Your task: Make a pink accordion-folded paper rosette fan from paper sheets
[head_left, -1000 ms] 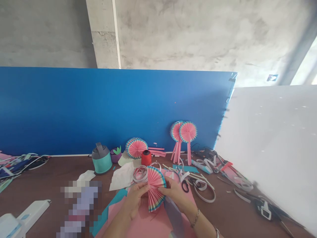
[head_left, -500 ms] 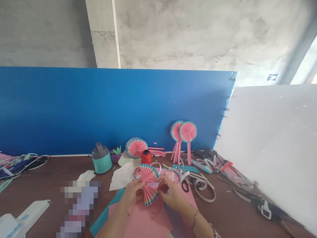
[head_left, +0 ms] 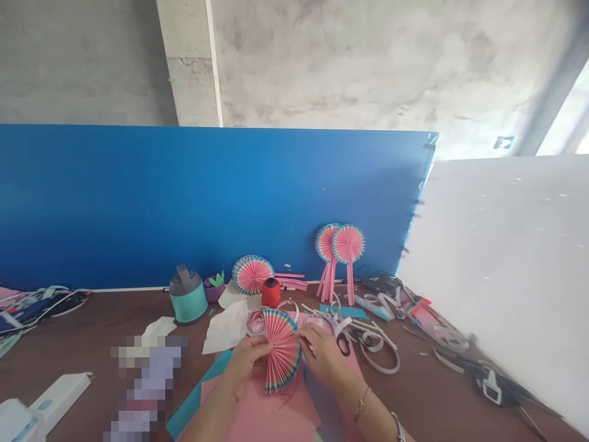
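Observation:
A pleated pink paper fan with rainbow-striped, blue-tipped edges is spread to a half circle, its curved side to the right. My left hand pinches it at the centre of its straight side, thumb on top. At the curved edge, the fingers of my right hand are pinched together on the pleats. Below the fan lie pink paper sheets, with a bit of red thread on them. A red thread spool stands just behind the fan.
Finished pink rosettes with tails lean on the blue partition; more pleated rounds rest left of them. A teal-and-grey pot stands at the back left. Scissors and white strips lie to the right.
Half a second ago the fan had an open gap on its right side; its pleats now meet in one half circle. My right hand has stayed at its right edge, shifting slightly.

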A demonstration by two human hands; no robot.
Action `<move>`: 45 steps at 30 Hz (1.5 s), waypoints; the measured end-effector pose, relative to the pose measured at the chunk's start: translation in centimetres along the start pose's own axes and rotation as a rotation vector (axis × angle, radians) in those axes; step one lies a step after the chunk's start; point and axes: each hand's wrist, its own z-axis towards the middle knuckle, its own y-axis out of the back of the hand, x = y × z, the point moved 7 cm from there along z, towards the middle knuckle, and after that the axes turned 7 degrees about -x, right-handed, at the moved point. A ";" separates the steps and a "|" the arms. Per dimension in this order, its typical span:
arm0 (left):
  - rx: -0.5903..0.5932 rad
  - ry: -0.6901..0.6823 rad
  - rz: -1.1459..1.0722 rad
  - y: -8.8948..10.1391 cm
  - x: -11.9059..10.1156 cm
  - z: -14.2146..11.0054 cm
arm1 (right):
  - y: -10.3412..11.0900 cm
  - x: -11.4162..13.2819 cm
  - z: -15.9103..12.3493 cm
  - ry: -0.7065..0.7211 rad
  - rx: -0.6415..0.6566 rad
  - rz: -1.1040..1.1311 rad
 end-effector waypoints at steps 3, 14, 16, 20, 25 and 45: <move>-0.003 0.017 0.019 0.0 0.2 0.0 | 0.0 0.2 0.0 0.054 -0.003 -0.076; 0.120 0.027 -0.012 -1.0 1.2 0.2 | 0.4 0.2 0.1 0.091 -0.012 -0.142; 0.097 0.002 0.005 -0.9 1.2 0.5 | 0.4 0.3 0.1 0.093 -0.012 -0.138; 0.113 -0.071 0.038 -0.8 0.8 0.7 | 0.5 0.4 0.1 0.091 -0.022 -0.127; 0.097 -0.028 0.127 -0.4 0.8 0.6 | 0.3 0.4 0.1 0.105 -0.014 -0.130; 0.040 -0.078 -0.034 0.3 -0.7 0.0 | 2.4 -1.7 -0.1 -0.049 -0.233 -0.044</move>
